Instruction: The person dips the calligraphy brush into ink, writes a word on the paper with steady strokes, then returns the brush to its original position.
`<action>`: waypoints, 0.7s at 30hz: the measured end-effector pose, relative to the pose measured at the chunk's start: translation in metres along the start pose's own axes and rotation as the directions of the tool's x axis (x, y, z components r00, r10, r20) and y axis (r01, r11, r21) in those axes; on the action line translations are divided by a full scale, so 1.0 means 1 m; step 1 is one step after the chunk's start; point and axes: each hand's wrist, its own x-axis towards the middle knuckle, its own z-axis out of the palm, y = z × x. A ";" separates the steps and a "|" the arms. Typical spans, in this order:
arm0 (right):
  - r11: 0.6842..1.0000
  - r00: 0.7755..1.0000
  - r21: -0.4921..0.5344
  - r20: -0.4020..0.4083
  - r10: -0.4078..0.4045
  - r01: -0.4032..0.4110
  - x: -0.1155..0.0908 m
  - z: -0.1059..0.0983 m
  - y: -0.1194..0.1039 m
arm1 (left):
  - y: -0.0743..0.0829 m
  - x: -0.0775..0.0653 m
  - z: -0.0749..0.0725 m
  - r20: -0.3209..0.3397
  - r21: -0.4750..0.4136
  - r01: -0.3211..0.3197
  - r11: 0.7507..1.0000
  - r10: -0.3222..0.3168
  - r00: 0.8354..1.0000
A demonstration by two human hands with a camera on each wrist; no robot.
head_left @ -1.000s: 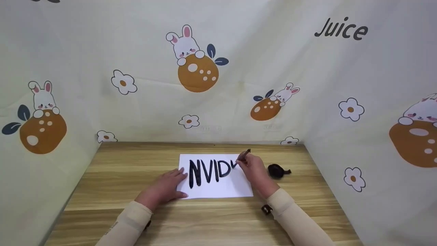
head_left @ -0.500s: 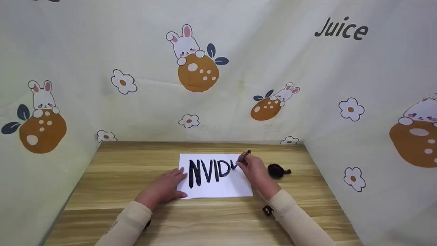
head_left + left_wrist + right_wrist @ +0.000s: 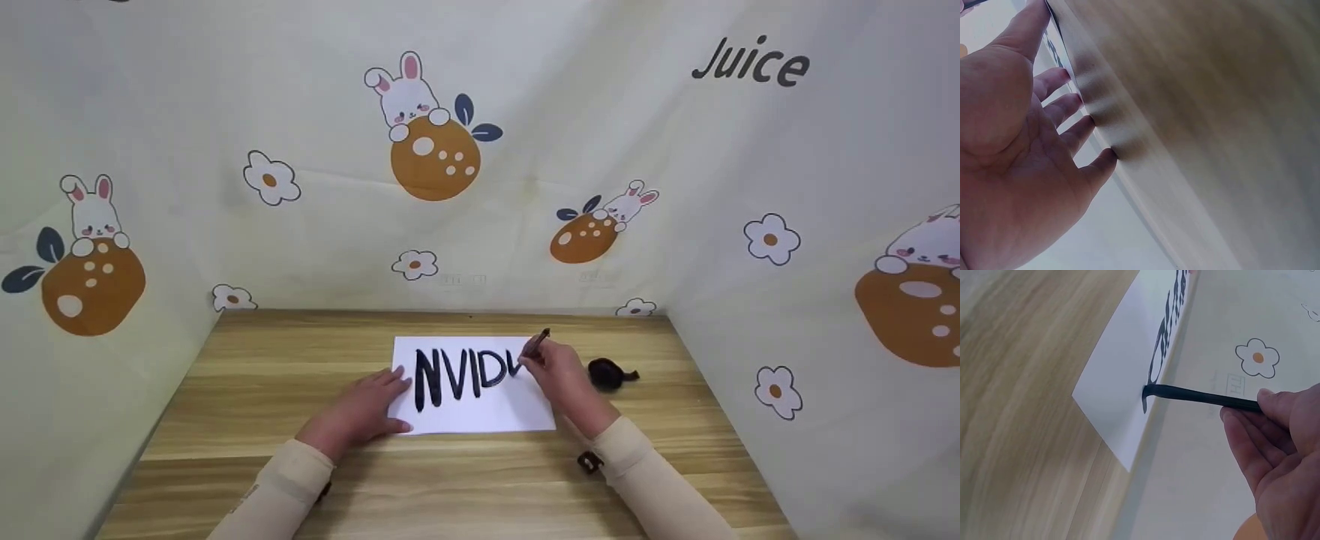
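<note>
A white sheet of paper (image 3: 480, 421) lies on the wooden table, with bold black letters "NVID" and a further slanted stroke painted across it. My right hand (image 3: 559, 375) pinches a slim dark paintbrush (image 3: 1204, 396) between thumb and fingers. In the right wrist view the brush's bent black tip presses on the paper at that last stroke, beside the D. My left hand (image 3: 367, 405) rests with spread fingers on the paper's left edge; its fingertips (image 3: 1107, 157) touch down in the left wrist view.
A small round black dish (image 3: 606, 373) with a short handle stands right of my right hand. The wooden table (image 3: 285, 352) ends at a cream curtain (image 3: 322, 240) printed with rabbits, oranges and flowers, which also hangs along both sides.
The brush has drawn the slanted stroke beside the D a little farther down, my right hand shifting slightly with it. My left hand stays in place on the paper.
</note>
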 end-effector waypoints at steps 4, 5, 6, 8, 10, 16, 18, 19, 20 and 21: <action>1.000 1.000 0.000 0.016 0.008 -0.008 -0.001 -0.002 -0.002 | 0.001 0.000 -0.002 0.003 -0.012 0.008 1.000 -0.008 1.000; 1.000 1.000 0.004 0.020 0.012 -0.012 -0.001 -0.002 -0.002 | 0.002 0.000 -0.002 0.004 -0.013 0.010 1.000 -0.010 1.000; 1.000 1.000 0.006 0.025 0.013 -0.013 -0.001 -0.003 -0.002 | 0.002 -0.001 -0.002 0.004 -0.016 0.010 1.000 -0.010 1.000; 1.000 0.999 0.013 0.031 0.015 -0.016 -0.002 -0.004 -0.003 | 0.003 -0.001 -0.003 0.006 -0.017 0.012 1.000 -0.011 1.000; 1.000 0.999 0.019 0.035 0.015 -0.016 -0.003 -0.004 -0.003 | 0.003 -0.001 -0.003 0.005 -0.018 0.010 1.000 -0.010 1.000; 1.000 1.000 0.000 0.019 -0.023 0.023 -0.005 -0.004 -0.004 | 0.000 0.000 0.000 0.006 0.020 0.009 1.000 -0.009 1.000; 1.000 0.999 0.002 0.016 -0.029 0.029 -0.006 -0.004 -0.004 | 0.000 0.000 0.001 0.006 0.025 0.011 1.000 -0.011 1.000; 1.000 0.999 0.006 0.016 -0.030 0.030 -0.007 -0.005 -0.004 | 0.000 0.000 0.001 0.007 0.023 0.013 1.000 -0.013 1.000; 1.000 1.000 0.010 0.017 -0.026 0.026 -0.007 -0.005 -0.004 | 0.000 0.000 0.001 0.007 0.022 0.014 1.000 -0.014 1.000; 1.000 1.000 0.014 0.020 -0.019 0.019 -0.007 -0.005 -0.004 | 0.000 0.000 0.001 0.008 0.019 0.014 1.000 -0.014 1.000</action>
